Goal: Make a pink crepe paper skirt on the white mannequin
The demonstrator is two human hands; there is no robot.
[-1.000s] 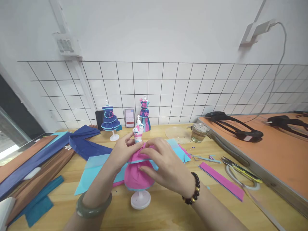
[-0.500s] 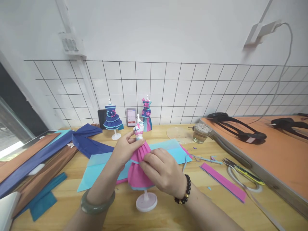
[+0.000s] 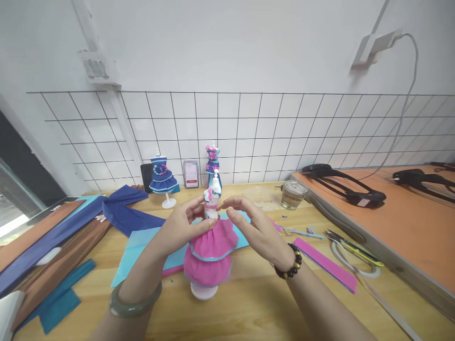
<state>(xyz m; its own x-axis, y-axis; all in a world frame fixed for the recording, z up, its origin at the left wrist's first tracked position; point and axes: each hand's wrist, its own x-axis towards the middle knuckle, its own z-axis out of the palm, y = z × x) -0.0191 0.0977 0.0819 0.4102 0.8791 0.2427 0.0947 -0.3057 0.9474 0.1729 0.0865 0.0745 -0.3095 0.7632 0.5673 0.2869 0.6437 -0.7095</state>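
A miniature dress form [image 3: 212, 196] stands slightly tilted in front of me, its bodice wrapped in white with pink and blue patterning. From its waist hangs a tiered pink skirt [image 3: 209, 267] with light-blue trim, above a round white base [image 3: 204, 291]. My left hand [image 3: 179, 229] grips the waist, thumb in front and fingers partly hidden behind. Beside the torso on the right, my right hand [image 3: 258, 229] is open, its thumb and fingers apart, the fingertips close to the form. Whether they touch it I cannot tell. Light-blue fabric [image 3: 137, 251] lies behind the form.
Two dressed forms, one in a navy dress [image 3: 163, 177], stand at the back near a phone [image 3: 191, 174]. Fabric strips [image 3: 64, 246] lie left. At right are a glass jar [image 3: 293, 195], a pink strip [image 3: 325, 265], a yellow-handled tool [image 3: 362, 253] and black headgear [image 3: 343, 187].
My right hand has let go of the skirt, opened and risen beside the torso. The dress form has turned and tilted, its top moving right and its base left.
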